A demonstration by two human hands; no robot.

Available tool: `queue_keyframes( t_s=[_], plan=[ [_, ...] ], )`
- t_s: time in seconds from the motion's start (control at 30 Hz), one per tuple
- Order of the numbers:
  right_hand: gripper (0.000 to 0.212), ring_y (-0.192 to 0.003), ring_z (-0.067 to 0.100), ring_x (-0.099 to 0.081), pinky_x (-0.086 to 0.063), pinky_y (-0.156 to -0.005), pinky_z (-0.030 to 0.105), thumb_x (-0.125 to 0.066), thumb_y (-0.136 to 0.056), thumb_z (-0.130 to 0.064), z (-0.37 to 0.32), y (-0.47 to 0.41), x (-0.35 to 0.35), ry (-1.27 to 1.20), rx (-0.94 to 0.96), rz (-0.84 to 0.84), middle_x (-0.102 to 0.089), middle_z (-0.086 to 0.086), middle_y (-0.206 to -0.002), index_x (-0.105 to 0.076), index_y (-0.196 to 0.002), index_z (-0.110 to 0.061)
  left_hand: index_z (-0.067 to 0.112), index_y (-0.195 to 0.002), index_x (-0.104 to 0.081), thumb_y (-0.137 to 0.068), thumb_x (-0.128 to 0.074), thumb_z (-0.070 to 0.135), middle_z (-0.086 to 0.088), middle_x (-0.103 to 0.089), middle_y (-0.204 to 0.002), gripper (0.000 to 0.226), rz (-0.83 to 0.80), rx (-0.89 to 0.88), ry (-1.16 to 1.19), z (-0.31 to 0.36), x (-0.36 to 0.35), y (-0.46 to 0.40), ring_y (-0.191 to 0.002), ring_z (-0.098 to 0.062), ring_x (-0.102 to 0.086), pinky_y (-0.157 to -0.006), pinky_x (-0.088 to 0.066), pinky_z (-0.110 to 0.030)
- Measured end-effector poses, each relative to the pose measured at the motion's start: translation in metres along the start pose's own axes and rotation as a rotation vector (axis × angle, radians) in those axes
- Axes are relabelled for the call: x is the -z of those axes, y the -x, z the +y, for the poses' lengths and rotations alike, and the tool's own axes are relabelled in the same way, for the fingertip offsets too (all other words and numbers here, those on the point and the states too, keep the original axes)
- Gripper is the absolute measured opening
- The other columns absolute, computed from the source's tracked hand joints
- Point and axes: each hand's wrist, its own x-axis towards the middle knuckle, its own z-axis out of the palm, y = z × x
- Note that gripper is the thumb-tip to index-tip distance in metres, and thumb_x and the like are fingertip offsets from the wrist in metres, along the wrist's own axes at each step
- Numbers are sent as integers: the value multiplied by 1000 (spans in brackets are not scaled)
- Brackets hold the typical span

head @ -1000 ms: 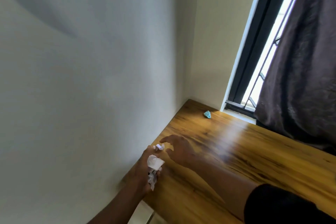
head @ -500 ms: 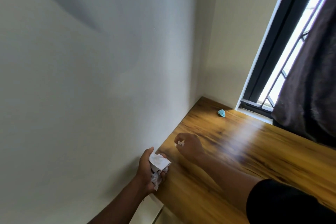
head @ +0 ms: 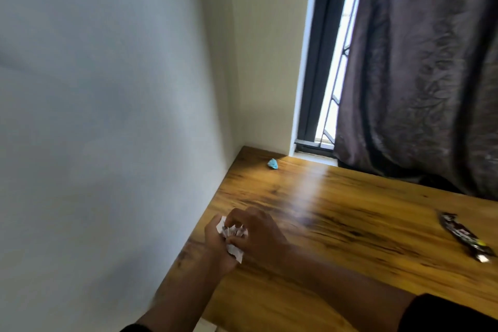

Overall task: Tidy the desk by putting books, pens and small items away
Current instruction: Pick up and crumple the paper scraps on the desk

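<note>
Gathering small litter is the step in hand. A wad of crumpled white paper scraps (head: 232, 237) is held over the near left edge of the brown wood-grain bench (head: 336, 226), close to the pale wall (head: 107, 116). The left hand (head: 215, 244) is curled round the wad from below, and the right hand (head: 258, 232) is pressed in against it from the other side, fingers bent over the top. The grip of each hand is therefore closed on the paper, though blur makes it hard to tell whether the right hand is pinching a separate scrap or only pushing it into the bundle.

Two loose items lie on the bench. A small crumpled light-blue wrapper (head: 273, 164) sits in the far corner, near the wall and the dark window frame (head: 318, 62). A long dark snack wrapper (head: 463, 237) lies well apart at the right, below the dark brown curtain (head: 420, 67).

The next move probably calls for the wad to be kept in the left hand alone, so that the right hand is freed to reach forward for the blue wrapper. No bin is seen, so a place for the litter has yet to be found.
</note>
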Motion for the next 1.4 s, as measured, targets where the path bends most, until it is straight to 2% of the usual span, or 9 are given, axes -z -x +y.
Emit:
queue_keyframes(
  t_s=[0.43,0.67,0.87,0.9,0.93,0.97,1.0,1.07,1.4],
  plan=[
    [26,-108,25,-54,-52,-94,42,-52,-94,-15,35,30,9,463,21,28,-62,9,-115,-72,-110,-12,5,-87,-76,-95,-60,59,-18,-74,-89,57,-251,-11,11,-8,-99,36,-90,-35,-75,-81,-58,-44],
    [27,-83,14,-64,-55,-76,31,-54,-83,-12,48,16,27,100,-17,-31,-74,4,-92,-80,-91,-10,-9,-117,-68,-93,-71,46,-28,-73,-100,60,-49,-77,-131,-4,-96,9,-89,-42,-72,-72,-57,-44],
    [18,-78,6,-67,-59,-74,26,-62,-90,-8,78,-20,40,-43,-269,293,-76,-3,-90,-78,-94,-17,-8,-71,-55,-99,-56,49,-20,-56,-60,64,-319,-399,-272,13,-95,-24,-46,-22,-57,-46,-51,-19],
    [20,-87,7,-67,-60,-79,29,-62,-92,-8,89,-27,42,-11,-316,269,-75,-3,-98,-76,-103,-17,-15,-75,-51,-106,-43,52,-29,-52,-66,74,-346,-506,-133,8,-83,-50,-58,-34,-61,-81,-59,-24],
    [25,-97,9,-67,-59,-85,30,-61,-93,-9,98,-35,45,27,-360,222,-73,-2,-110,-73,-113,-19,-25,-88,-46,-109,-33,54,-42,-48,-78,82,-480,-487,-6,7,-76,-64,-82,-49,-64,-104,-51,-32],
    [31,-109,13,-64,-57,-93,31,-60,-95,-11,108,-42,50,68,-400,154,-69,-1,-123,-67,-124,-21,-26,-101,-47,-107,-33,60,-51,-45,-86,87,-393,-447,-100,7,-69,-63,-96,-59,-61,-116,31,-37],
    [37,-119,17,-60,-53,-99,31,-60,-96,-14,116,-49,54,102,-436,78,-62,0,-134,-61,-133,-23,-18,-94,-57,-99,-48,63,-46,-54,-82,82,-259,-419,-296,4,-72,-56,-81,-52,-68,-23,-33,-16],
    [51,-134,22,-48,-44,-107,33,-62,-98,-18,132,-62,62,139,-472,-43,-48,1,-150,-49,-147,-24,2,-64,-59,-86,-70,61,-21,-54,-58,64,-93,-198,-422,6,-84,-47,-39,-27,-52,-41,-43,-23],
    [104,-152,38,-25,-35,-114,43,-74,-91,-35,200,-141,54,618,-353,-383,2,18,-170,-1,-165,-31,0,-96,-62,-57,-73,65,-20,-61,-81,77,98,-115,-377,7,-95,-53,-44,-16,-52,-36,-35,-22]
  ],
)
